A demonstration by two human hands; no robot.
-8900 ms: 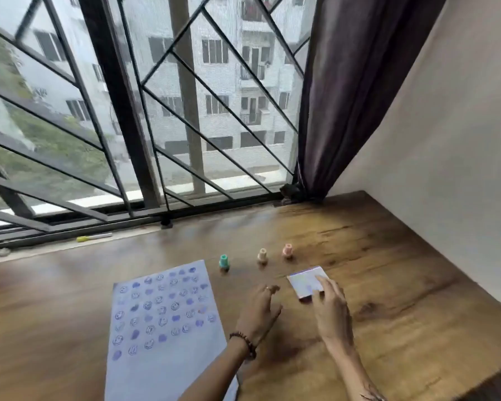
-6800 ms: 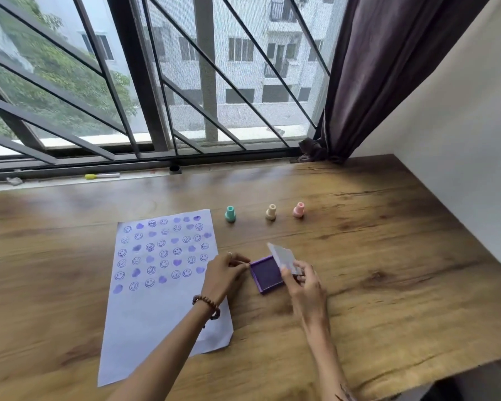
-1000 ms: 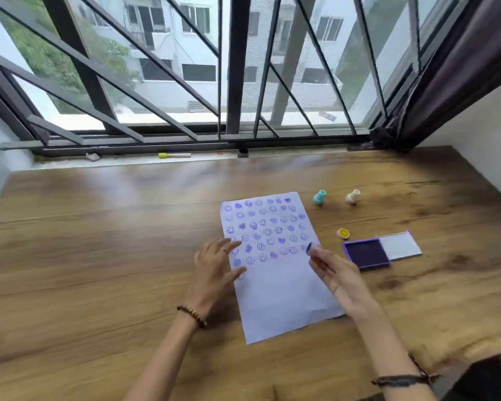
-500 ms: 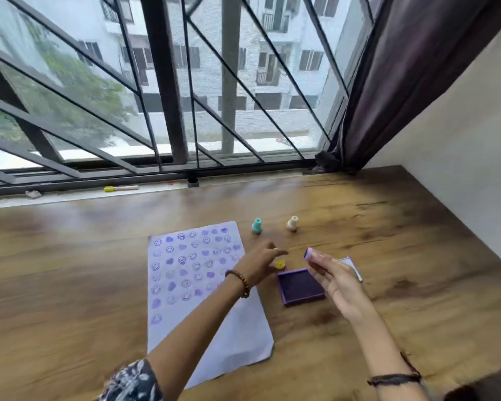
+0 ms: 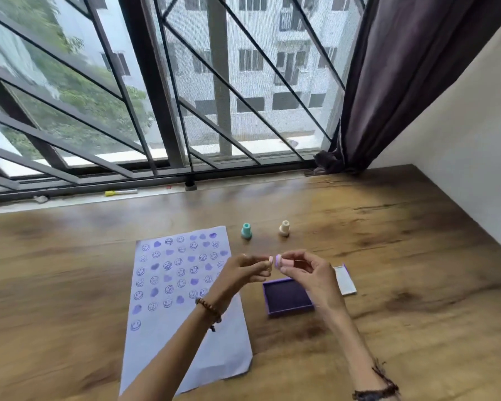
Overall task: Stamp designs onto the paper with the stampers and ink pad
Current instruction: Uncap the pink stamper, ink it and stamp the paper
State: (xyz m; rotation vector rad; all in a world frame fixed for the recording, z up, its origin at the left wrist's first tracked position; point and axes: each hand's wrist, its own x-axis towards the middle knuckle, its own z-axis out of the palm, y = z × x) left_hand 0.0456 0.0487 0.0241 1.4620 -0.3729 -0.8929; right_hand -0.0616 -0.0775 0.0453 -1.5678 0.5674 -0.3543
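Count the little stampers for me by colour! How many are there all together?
Teal stamper: 1, standing on the table
Cream stamper: 1, standing on the table
Pink stamper: 1, held in the right hand, with the left hand holding a small cap up to it
Total: 3

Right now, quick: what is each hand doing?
Left hand: closed, pinching a small cap.
Right hand: closed, holding the pink stamper, its inked end facing the cap.
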